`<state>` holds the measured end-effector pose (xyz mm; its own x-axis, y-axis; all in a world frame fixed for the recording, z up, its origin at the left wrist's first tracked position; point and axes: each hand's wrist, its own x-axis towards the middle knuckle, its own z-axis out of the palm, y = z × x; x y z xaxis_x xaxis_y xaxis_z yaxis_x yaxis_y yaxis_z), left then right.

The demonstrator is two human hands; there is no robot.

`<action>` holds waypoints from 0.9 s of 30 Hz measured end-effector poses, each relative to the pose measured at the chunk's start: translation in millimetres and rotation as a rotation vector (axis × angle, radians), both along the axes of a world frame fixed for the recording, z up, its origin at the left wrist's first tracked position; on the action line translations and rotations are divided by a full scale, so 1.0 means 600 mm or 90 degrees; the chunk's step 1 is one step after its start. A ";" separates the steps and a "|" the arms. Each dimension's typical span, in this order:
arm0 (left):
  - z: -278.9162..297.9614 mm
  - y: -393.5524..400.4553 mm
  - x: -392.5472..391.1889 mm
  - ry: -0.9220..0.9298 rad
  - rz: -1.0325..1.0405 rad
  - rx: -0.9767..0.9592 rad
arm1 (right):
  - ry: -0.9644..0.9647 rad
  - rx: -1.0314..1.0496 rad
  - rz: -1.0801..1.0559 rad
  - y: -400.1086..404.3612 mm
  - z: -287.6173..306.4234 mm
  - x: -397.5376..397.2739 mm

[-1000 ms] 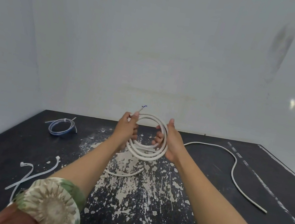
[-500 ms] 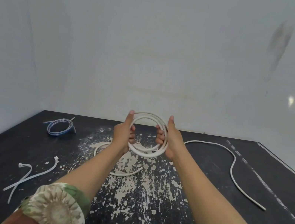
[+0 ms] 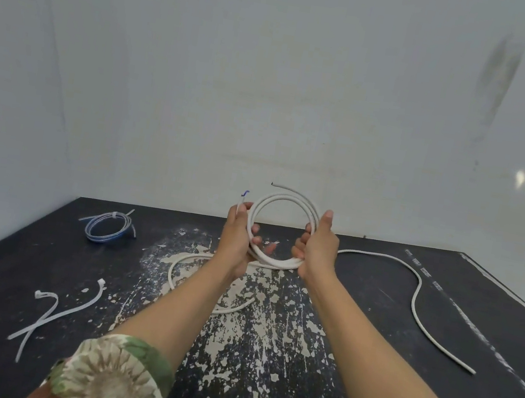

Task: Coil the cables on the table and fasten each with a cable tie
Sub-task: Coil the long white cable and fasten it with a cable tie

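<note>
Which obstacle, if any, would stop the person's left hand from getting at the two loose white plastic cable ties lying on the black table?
Probably none. The cable ties lie uncovered on the table, on the left hand's side. But that hand grips the white cable coil, so it must let go first.

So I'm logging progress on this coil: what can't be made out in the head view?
- White cable coil: both hands, left hand and right hand, cover its sides, so the loop count is unclear.
- The cable's slack on the table passes behind the left forearm, hiding part of its run.
- Blue cable coil: its tie is too small to tell if it is locked.
</note>
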<state>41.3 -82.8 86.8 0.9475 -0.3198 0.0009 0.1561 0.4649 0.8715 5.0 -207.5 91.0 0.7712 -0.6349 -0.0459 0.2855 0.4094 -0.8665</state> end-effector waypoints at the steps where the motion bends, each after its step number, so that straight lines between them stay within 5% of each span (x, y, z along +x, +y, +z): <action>1: 0.007 0.000 0.004 0.029 -0.004 -0.016 | -0.010 0.000 0.014 0.000 -0.002 -0.002; 8: 0.037 0.013 0.019 0.029 -0.150 0.101 | -0.025 -0.027 0.036 0.003 -0.012 -0.014; 13: 0.046 0.019 0.027 0.096 -0.186 0.062 | -0.018 -0.077 0.034 0.002 -0.016 -0.015; 19: 0.018 0.007 0.021 0.014 -0.106 -0.010 | -0.002 -0.071 -0.034 -0.004 -0.014 -0.013; 24: 0.011 -0.001 0.017 -0.117 -0.072 0.127 | -0.013 -0.074 -0.043 -0.004 -0.020 -0.012; 27: 0.012 -0.003 0.013 -0.081 -0.074 0.136 | -0.038 -0.065 -0.014 -0.006 -0.029 -0.014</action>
<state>49.0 -84.5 93.9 0.9008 -0.4325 0.0385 0.0804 0.2532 0.9641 -3.6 -210.9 73.9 0.7569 -0.6502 0.0660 0.3459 0.3129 -0.8846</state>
